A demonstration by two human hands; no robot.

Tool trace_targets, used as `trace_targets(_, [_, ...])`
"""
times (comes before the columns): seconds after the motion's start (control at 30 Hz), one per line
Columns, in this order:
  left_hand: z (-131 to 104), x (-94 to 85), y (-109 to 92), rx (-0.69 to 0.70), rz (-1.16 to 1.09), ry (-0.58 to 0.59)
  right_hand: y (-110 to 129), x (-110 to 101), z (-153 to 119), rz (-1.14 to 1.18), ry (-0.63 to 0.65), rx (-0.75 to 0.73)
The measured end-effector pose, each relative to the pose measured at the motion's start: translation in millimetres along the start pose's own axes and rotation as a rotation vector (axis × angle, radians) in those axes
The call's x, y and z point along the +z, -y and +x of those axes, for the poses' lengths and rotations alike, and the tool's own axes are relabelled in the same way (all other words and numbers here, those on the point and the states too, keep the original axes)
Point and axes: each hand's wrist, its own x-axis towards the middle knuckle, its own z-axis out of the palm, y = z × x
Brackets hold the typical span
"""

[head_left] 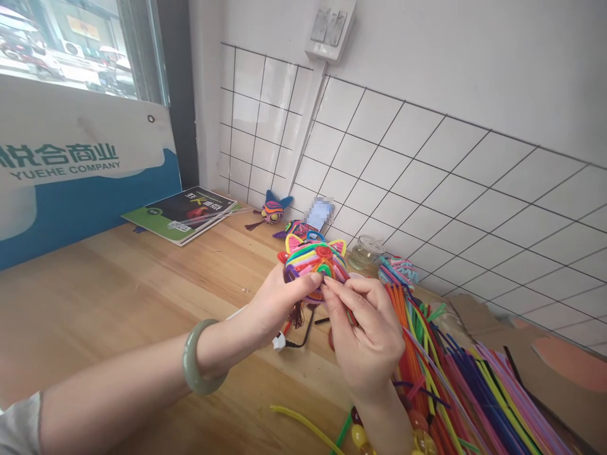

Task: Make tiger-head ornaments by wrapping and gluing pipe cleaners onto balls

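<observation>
A colourful pipe-cleaner animal head (pixel 315 256) with pointed yellow-edged pink ears and a dark tassel is held up over the table. My left hand (pixel 275 300) grips it from the left side, thumb pressed on its front. With thumb and index finger pinched together, my right hand (pixel 365 322) touches the lower front of the head, close to my left thumb. Whatever small piece lies between those right fingertips is too hidden to make out. A pale green bangle (pixel 202 357) circles my left wrist.
Bundles of coloured pipe cleaners (pixel 474 379) lie at the right. Behind stand a blue-eared pipe-cleaner figure (pixel 272 210), a phone (pixel 319 215) and a glass jar (pixel 365 251). A book (pixel 183 215) rests at the back left. A wire grid (pixel 370 139) lines the wall.
</observation>
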Motion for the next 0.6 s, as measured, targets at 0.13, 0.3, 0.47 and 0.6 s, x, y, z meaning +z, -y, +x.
trace_targets(0.13, [-0.5, 2.6, -2.1, -0.040, -0.042, 0.031, -1.6, -0.9, -0.1, -0.019, -0.026, 0.009])
trace_targets(0.3, [-0.7, 4.9, -5.0, -0.062, -0.105, 0.042, -3.8, -1.9, 1.3, -0.022, -0.020, 0.020])
trace_targets(0.47, [-0.7, 0.7, -2.1, -0.061, -0.056, 0.055, -3.2, -2.0, 1.8, -0.025, -0.020, 0.016])
trace_targets(0.6, [-0.3, -3.2, 1.6, -0.055, -0.002, 0.042, -1.5, -1.6, 1.8, -0.016, -0.020, 0.011])
